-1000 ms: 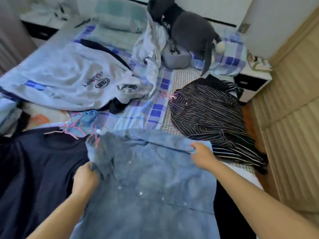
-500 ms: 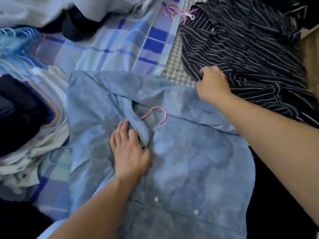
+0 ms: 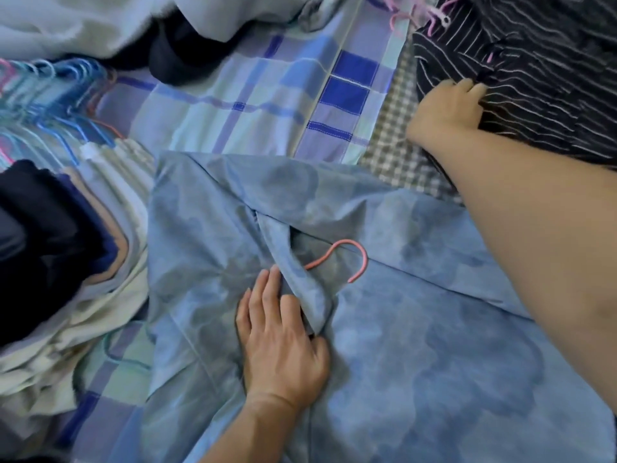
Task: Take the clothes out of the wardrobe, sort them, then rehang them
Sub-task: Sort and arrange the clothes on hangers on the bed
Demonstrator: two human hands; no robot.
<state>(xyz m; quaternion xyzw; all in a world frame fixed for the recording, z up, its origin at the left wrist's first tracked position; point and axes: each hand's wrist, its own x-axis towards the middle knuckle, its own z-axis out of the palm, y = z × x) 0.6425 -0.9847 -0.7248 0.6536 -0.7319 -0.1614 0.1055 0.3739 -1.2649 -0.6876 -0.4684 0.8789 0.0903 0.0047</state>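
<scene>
The left hand (image 3: 280,342) lies flat on the blue denim shirt (image 3: 384,345), fingers straight beside the collar fold, thumb tucked at the placket, pressing the cloth to the bed. A moment ago both hands gripped this shirt by the shoulders; now it is spread out with a pink hanger hook (image 3: 347,259) poking from the neck, so it looks ready to rehang. The right hand (image 3: 447,108) has let go and reached far right to the black striped shirt (image 3: 541,78), fingers curling into its edge, probably the next garment. Far left sits a heap of blue hangers (image 3: 50,95), with folded clothes (image 3: 66,262) nearer, on the checked bedsheet (image 3: 260,105).
</scene>
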